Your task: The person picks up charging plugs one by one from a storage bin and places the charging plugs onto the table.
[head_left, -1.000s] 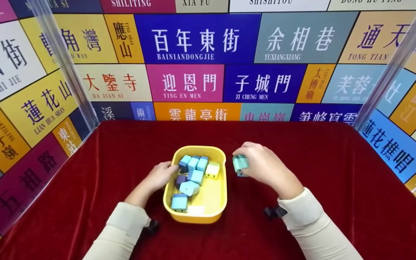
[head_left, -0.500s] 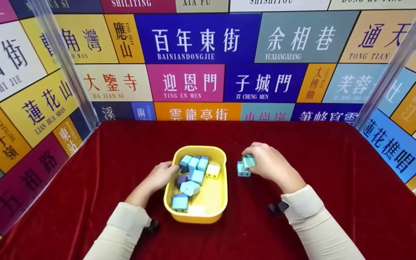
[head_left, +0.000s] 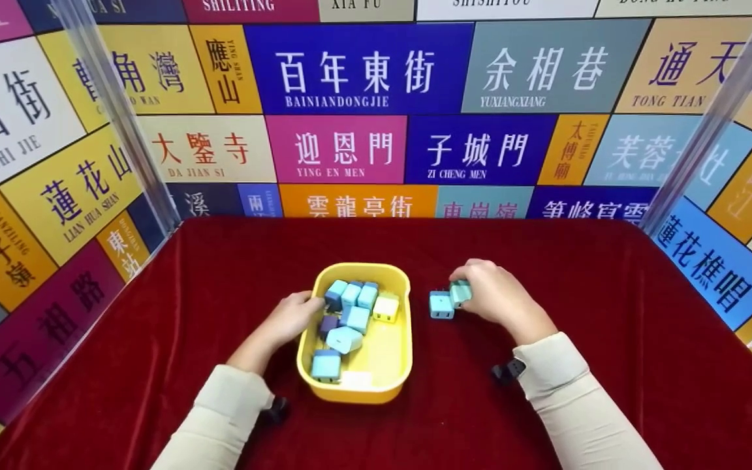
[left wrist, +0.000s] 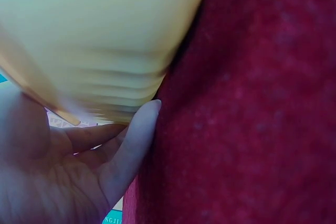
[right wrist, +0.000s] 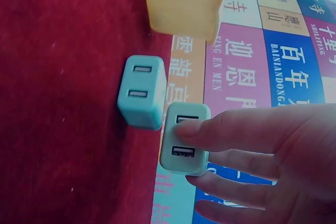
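Observation:
My right hand pinches a mint-green USB charger between thumb and fingers, the thumb lying over the face with two ports. Close beside it, a light-blue USB charger sits on the red cloth, its two ports showing. To the left stands a yellow plastic bin, where my left hand grips the left wall near the rim. In the left wrist view the thumb lies along the bin's outer wall. Inside the bin are several blue chargers and a pale yellow one.
A dark red velvet cloth covers the table. Panels with printed place names rise behind it and at both sides. Clear corner posts stand at the back left and right.
My right hand has moved right with the green charger, from in front of the light-blue charger to its right side, uncovering it. My left hand and the bin have stayed in place.

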Demonstrator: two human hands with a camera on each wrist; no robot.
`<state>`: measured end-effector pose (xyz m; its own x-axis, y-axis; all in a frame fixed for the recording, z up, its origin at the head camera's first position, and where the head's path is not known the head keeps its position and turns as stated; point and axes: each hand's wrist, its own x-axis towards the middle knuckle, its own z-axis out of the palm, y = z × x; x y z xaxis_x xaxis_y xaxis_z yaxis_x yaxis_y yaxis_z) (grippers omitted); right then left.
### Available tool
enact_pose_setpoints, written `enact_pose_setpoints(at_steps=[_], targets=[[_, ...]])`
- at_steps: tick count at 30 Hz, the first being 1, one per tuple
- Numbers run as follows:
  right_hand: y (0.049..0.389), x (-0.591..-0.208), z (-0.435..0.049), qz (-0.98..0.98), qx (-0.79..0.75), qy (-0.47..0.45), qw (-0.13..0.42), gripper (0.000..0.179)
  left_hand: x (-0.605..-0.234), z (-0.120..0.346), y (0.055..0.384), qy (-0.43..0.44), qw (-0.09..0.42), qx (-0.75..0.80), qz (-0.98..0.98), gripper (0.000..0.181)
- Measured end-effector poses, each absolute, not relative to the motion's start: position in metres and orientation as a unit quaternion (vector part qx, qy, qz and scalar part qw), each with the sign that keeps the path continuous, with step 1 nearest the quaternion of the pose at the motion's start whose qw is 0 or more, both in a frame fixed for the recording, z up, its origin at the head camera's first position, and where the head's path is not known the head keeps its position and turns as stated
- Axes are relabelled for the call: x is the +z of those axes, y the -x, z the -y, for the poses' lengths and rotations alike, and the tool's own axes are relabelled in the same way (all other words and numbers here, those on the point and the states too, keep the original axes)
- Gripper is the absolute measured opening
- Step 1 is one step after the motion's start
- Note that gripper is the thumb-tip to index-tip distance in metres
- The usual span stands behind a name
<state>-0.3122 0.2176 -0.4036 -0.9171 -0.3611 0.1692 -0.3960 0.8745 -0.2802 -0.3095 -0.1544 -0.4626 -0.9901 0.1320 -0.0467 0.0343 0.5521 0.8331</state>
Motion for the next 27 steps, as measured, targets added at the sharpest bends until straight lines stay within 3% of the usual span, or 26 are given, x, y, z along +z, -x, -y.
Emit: enact_pose_setpoints(at_steps=[27], targets=[[0.326, -0.423, -0.241, 0.976, 0.132, -0.167, 0.038, 0.038, -0.463, 0.155, 0.309, -0.042, 0.056, 0.482, -0.873, 0.044]])
